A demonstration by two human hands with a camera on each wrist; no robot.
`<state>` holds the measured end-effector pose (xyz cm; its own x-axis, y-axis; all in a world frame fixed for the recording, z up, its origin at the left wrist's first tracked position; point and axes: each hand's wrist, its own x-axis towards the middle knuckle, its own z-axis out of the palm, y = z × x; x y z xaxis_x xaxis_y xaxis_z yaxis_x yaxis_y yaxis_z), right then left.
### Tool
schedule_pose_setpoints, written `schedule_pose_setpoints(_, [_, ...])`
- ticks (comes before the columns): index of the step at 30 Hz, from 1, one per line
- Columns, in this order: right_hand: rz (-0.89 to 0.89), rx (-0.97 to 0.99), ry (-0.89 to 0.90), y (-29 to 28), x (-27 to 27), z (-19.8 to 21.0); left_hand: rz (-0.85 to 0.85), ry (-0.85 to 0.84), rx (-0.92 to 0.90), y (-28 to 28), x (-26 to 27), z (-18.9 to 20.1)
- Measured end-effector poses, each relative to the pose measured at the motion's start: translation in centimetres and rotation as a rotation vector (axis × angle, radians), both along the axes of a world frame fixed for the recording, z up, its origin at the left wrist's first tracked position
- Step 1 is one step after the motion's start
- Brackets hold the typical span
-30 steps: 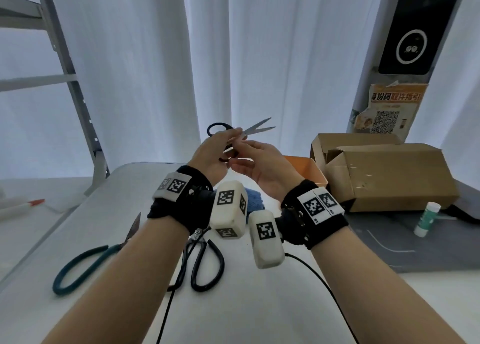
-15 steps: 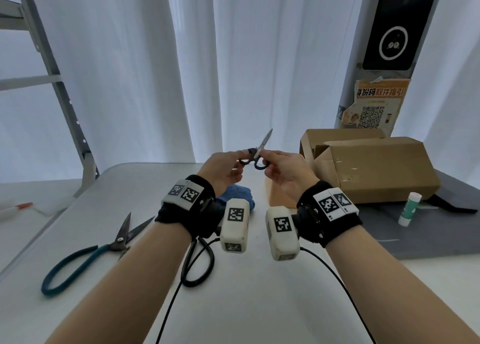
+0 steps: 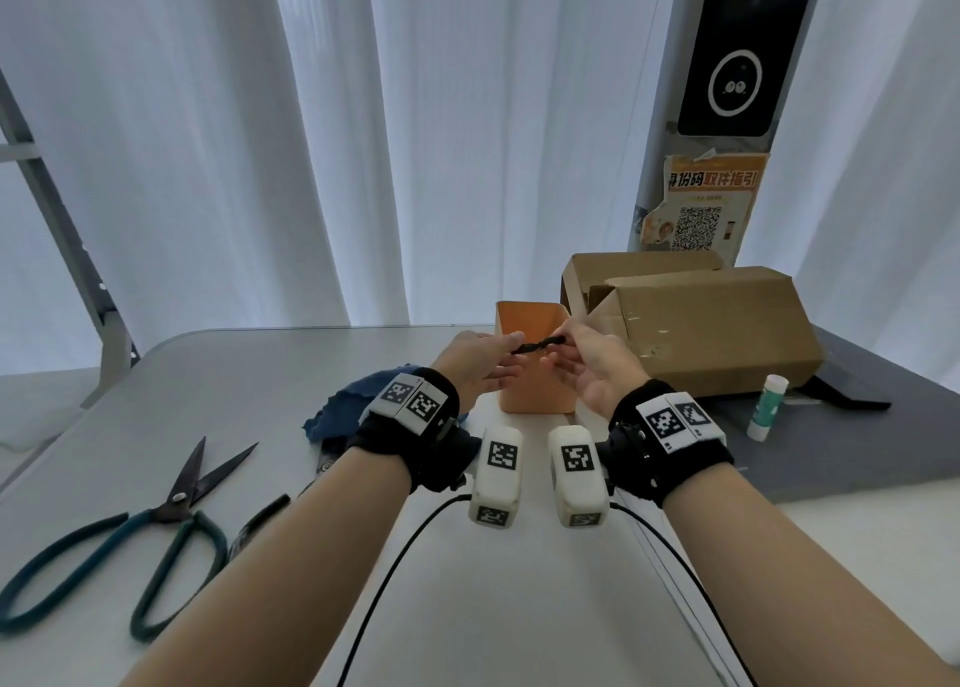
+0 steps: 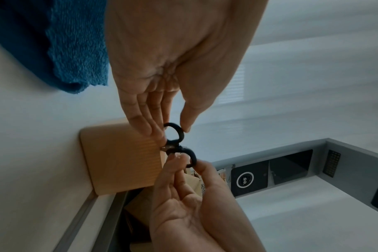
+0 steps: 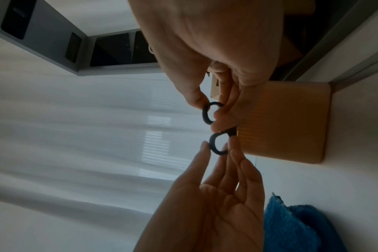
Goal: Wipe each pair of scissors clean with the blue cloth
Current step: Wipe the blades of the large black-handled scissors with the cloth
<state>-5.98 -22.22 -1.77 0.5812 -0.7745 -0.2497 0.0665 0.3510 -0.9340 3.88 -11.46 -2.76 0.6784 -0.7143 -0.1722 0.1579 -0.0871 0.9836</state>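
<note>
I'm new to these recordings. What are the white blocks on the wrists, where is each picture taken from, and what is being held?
No robot here: a person works bare-handed. The white blocks are wrist-worn cameras; the third camera sits on the head. The head view looks down on the table; each wrist view looks along its own hand. The left hand and right hand each pinch one black handle ring of a small pair of scissors above an orange container. On the table lie the blue cloth, teal-handled scissors and, half hidden by the left arm, another black-handled pair.
</note>
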Motion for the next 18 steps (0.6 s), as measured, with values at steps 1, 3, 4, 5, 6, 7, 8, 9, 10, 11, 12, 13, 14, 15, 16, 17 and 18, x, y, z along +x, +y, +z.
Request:
schedule_pose_setpoints(1, [0.001, 0.0, -0.003, -0.1, 0.0, -0.1, -0.007, 0.004, 0.007, 0.0, 0.1, -0.1])
schedule_pose_setpoints(3, [0.0, 0.007, -0.005, -0.1, 0.1, -0.2, -0.02, 0.012, 0.02, 0.3, 0.3, -0.1])
schedule_pose_setpoints(4, [-0.001, 0.012, -0.007, -0.1, 0.1, -0.3, -0.028, 0.015, 0.023, 0.4, 0.3, -0.1])
schedule_pose_setpoints(5, [0.0, 0.017, -0.007, 0.0, 0.1, -0.3, -0.037, 0.015, 0.025, 0.6, 0.4, -0.1])
schedule_pose_setpoints(6, [0.001, 0.02, -0.005, 0.1, 0.2, -0.3, -0.041, 0.01, 0.029, 0.9, 0.5, 0.1])
schedule_pose_setpoints(7, [0.001, 0.02, 0.0, 0.2, 0.2, -0.3, -0.04, 0.006, 0.031, 1.2, 0.6, 0.2])
schedule_pose_setpoints(8, [0.003, 0.019, 0.008, 0.3, 0.2, -0.3, -0.035, 0.0, 0.031, 1.6, 0.8, 0.3])
schedule_pose_setpoints(9, [0.006, 0.019, 0.013, 0.5, 0.2, -0.2, -0.03, -0.005, 0.031, 2.1, 1.0, 0.4])
schedule_pose_setpoints(10, [0.005, 0.02, 0.012, 0.6, 0.2, -0.1, -0.026, -0.015, 0.035, 2.6, 1.3, 0.6])
schedule_pose_setpoints(11, [0.0, 0.017, 0.009, 0.8, 0.3, 0.0, -0.022, -0.022, 0.045, 3.3, 1.7, 0.8])
schedule_pose_setpoints(12, [-0.013, 0.005, 0.006, 1.0, 0.4, 0.0, -0.017, -0.029, 0.052, 4.0, 2.1, 1.0])
schedule_pose_setpoints(13, [-0.034, -0.018, 0.002, 1.3, 0.5, 0.2, -0.01, -0.031, 0.049, 4.8, 2.6, 1.3])
schedule_pose_setpoints(14, [-0.06, -0.061, 0.0, 1.7, 0.8, 0.3, 0.005, -0.032, 0.041, 5.6, 3.1, 1.6])
schedule_pose_setpoints(15, [-0.079, -0.11, 0.0, 2.1, 1.1, 0.4, 0.025, -0.032, 0.033, 6.5, 3.6, 1.9])
schedule_pose_setpoints(16, [-0.071, -0.154, 0.006, 2.7, 1.4, 0.6, 0.047, -0.033, 0.026, 7.4, 4.1, 2.3])
schedule_pose_setpoints(17, [-0.018, -0.189, 0.024, 3.6, 1.8, 0.8, 0.069, -0.035, 0.022, 8.4, 4.7, 2.5])
schedule_pose_setpoints(18, [0.081, -0.225, 0.055, 4.5, 2.2, 1.1, 0.083, -0.043, 0.028, 9.2, 5.2, 2.7])
